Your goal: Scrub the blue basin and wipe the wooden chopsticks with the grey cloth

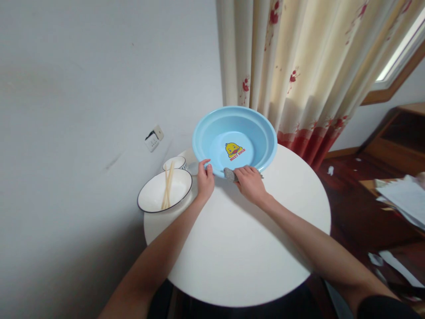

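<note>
A light blue plastic basin (259, 153) with a yellow duck printed on its bottom is tilted toward me above the far part of the round white table (239, 248). My left hand (206, 180) grips its near-left rim, thumb and fingers closed round the edge. At the near rim, my right hand (250, 182) is closed on a grey cloth (229, 174) and presses it against the basin. Part of the cloth is hidden under the fingers. Whether the basin's underside touches the table is hidden.
To the left, a large white bowl (153, 193) with a dark rim has several chopsticks (168, 188) across it. Behind it stands a smaller white bowl (175, 162). A wall with a socket (152, 142) bounds the left; curtains (299, 88) hang behind. Papers (403, 199) lie at right.
</note>
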Available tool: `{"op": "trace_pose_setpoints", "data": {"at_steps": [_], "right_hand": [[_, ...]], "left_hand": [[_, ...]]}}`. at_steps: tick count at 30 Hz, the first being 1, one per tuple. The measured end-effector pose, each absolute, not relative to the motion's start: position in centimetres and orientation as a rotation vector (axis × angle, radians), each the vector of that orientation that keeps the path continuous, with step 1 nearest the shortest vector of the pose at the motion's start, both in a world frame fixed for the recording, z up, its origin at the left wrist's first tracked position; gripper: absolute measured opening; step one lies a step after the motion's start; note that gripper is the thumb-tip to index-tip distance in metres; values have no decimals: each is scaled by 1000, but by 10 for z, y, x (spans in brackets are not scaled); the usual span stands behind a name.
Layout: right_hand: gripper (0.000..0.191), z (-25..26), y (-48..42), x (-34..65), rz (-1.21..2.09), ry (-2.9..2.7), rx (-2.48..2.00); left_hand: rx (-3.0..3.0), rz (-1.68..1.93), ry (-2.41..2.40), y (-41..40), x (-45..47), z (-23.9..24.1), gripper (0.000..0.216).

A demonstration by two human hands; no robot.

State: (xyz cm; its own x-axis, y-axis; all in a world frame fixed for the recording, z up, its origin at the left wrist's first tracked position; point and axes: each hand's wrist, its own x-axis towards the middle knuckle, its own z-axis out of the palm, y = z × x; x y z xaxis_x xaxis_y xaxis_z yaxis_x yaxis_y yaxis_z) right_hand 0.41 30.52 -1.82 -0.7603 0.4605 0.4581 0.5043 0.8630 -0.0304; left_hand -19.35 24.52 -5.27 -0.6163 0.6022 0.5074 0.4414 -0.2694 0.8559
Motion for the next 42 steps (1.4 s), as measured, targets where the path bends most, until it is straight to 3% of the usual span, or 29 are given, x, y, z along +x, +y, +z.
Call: {"op": "trace_pose_setpoints", "data": {"at_steps": [14, 20, 32, 42], "right_hand": [[30, -27, 292, -9, 40, -2535, -654], [52, -29, 293, -8, 64, -2545, -581], [33, -27, 295, -5, 80, -2576, -685], [25, -23, 294, -4, 44, -2573, -740]], "left_hand": [[1462, 1919, 1931, 240, -175, -55, 39], [1486, 1913, 1954, 239, -177, -55, 39], [1432, 1963, 1897, 241, -186, -52, 37], [1361, 2059, 1881, 238, -192, -41, 49]]}}
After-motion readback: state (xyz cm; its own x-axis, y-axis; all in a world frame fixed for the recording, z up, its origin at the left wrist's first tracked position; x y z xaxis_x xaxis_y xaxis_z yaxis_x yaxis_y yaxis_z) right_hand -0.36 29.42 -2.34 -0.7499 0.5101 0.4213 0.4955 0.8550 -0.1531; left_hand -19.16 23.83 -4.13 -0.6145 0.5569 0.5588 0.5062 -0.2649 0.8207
